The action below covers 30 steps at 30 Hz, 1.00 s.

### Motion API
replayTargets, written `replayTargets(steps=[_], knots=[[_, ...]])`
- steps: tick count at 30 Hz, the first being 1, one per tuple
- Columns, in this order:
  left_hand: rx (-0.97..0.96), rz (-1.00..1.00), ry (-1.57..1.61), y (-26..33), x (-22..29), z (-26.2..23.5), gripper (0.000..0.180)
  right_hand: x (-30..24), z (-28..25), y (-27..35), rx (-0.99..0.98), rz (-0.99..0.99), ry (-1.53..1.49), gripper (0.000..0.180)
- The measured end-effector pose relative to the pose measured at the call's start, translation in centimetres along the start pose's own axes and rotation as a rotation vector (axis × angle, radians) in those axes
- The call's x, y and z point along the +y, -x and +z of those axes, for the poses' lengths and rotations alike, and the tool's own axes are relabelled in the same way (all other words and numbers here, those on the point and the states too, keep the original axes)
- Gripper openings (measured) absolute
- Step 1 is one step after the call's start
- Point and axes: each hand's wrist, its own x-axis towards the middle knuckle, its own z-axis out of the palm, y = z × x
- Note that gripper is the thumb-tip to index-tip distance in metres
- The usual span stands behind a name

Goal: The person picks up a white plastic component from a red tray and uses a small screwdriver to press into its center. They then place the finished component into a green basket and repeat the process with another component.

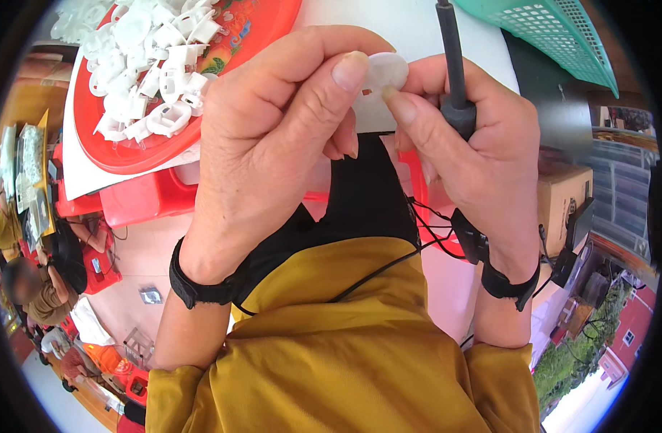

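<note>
A small round white plastic piece point(386, 71) is held up in front of me between both hands. My left hand point(266, 137) is closed, with its thumb and forefinger pinching the left side of the piece. From the other side, my right hand point(486, 151) grips its lower right edge with the thumb and fingertips. A dark grey rod with a thicker collar point(457, 101) crosses in front of the right forefinger and ends at the hollow of that hand; its kind is unclear. At the far left, a red tray point(93, 137) carries a heap of white plastic parts point(150, 65).
The tray rests on a white tabletop point(424, 29). A green perforated basket point(554, 36) stands at the far right. Red stools point(147, 198) are under the table's edge. A cardboard box point(562, 195) is by my right forearm. Another person point(49, 289) sits at the left.
</note>
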Motion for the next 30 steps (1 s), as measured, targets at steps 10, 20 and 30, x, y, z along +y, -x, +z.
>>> replayTargets(steps=[10,20,30], knots=[[0.031,-0.026,-0.003,0.06,0.15,0.34,0.029,-0.29,-0.07,-0.11,-0.016,0.039,0.109,0.011],[0.035,-0.030,-0.021,0.17,0.21,0.35,0.028,0.20,-0.25,-0.38,-0.039,-0.027,0.170,0.011],[0.023,-0.028,-0.048,0.10,0.18,0.26,0.030,-0.26,-0.45,-0.57,-0.095,0.066,0.012,0.012]])
